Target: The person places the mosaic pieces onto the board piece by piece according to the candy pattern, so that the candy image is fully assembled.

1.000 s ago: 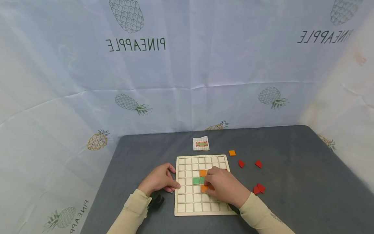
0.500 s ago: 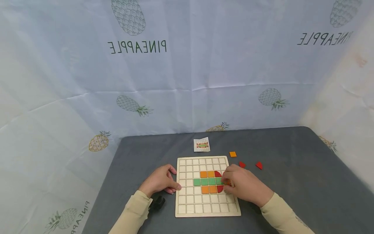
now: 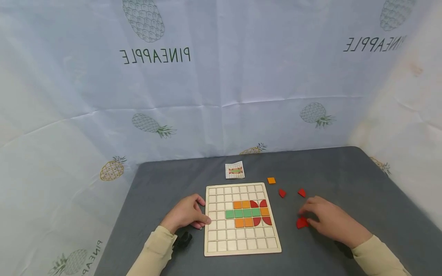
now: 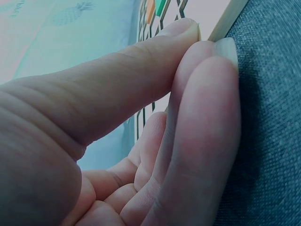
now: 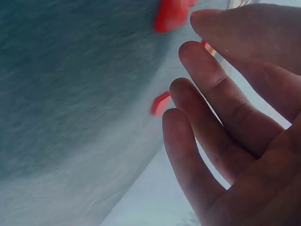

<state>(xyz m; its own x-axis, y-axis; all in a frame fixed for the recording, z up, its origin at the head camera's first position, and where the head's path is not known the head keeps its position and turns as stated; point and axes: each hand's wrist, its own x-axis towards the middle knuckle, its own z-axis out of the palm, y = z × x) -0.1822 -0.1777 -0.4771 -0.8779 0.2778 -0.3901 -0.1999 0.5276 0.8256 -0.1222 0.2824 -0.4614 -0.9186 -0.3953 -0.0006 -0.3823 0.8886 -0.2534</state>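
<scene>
The wooden board (image 3: 241, 245) is lying flat on the dark table (image 3: 165, 184), and the left hand (image 3: 185, 212) is pinching the left edge of the board between thumb and index finger. To the right of the board, well apart from it, the right hand (image 3: 333, 220) is hovering low, with its fingers softly bent and parted, and it is holding nothing. The important relation is here: the near red piece (image 3: 302, 222) is lying to the right of the board, about level with the lowest coloured row, and it is sitting on the board side of the right hand, just by the thumb tip. Whether the thumb is touching it, or whether a second piece is hiding there, I cannot tell. It is showing no clear long axis. The right hand is being much nearer to it, while the left hand is resting at the opposite edge of the board. Two other red pieces (image 3: 282, 193) and the loose orange square (image 3: 271, 180) are lying beyond the right far corner of the board, and the picture card (image 3: 235, 170) is lying behind its far edge
</scene>
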